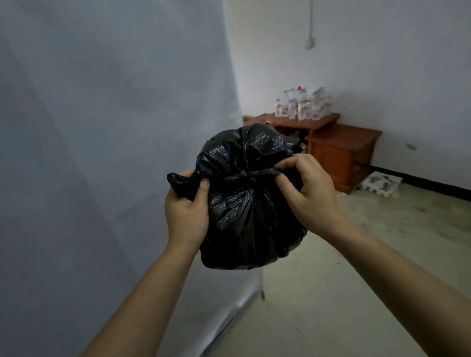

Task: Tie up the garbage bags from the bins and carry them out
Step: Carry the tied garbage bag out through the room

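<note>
Above the floor [340, 297], garbage bag [248, 206] held mid-air; left hand [187, 209] and right hand [306, 191] each pinch a tied ear shut. Soft, slippery film, probably light; lift by knot [247, 175].

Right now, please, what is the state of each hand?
Left hand: closed, gripping one twisted end of the black garbage bag.
Right hand: closed, fingers pinching the other end, beside the knot.

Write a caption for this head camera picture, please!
Left hand and right hand pull a knot tight on a black garbage bag.
</note>
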A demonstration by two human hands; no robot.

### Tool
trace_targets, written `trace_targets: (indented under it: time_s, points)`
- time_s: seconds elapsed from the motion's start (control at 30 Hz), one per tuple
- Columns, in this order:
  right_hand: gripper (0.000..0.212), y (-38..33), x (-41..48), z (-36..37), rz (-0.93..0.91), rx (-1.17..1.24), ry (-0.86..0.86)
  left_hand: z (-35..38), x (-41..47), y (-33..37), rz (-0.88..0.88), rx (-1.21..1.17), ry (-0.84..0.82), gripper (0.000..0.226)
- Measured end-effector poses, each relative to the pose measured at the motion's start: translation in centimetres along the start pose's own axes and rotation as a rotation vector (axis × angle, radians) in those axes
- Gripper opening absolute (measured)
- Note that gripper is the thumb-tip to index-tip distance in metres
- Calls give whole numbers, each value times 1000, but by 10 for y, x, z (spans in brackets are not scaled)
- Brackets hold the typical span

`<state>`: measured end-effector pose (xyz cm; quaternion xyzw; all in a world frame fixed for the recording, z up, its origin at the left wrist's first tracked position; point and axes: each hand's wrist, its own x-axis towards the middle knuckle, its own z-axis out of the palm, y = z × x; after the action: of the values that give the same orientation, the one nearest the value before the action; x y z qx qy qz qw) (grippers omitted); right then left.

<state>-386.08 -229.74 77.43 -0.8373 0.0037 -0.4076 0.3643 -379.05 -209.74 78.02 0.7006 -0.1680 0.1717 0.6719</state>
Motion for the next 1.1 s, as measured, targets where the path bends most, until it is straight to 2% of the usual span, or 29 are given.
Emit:
trace_targets:
  time_s: [0.2,0.53,0.6,0.7,0.87,1.1]
  points:
    - [12,118,65,-76,72,-91,46,161,48,-21,-38,-35,-135,14]
    - [14,332,187,-131,204,-220,199,427,165,-109,-45,-163,-304,11]
    - [15,373,217,-156,256,-257,269,497,194,-116,-48,-199,-380,18]
    - [16,425,248,-205,326,-308,354,601,219,-110,-28,-226,-498,12]
    - [18,504,252,-298,443,-436,567,763,204,-97,-27,-285,-789,13]
    - [16,634,242,-449,527,-513,776,992,138,-69,30,-359,-992,19]
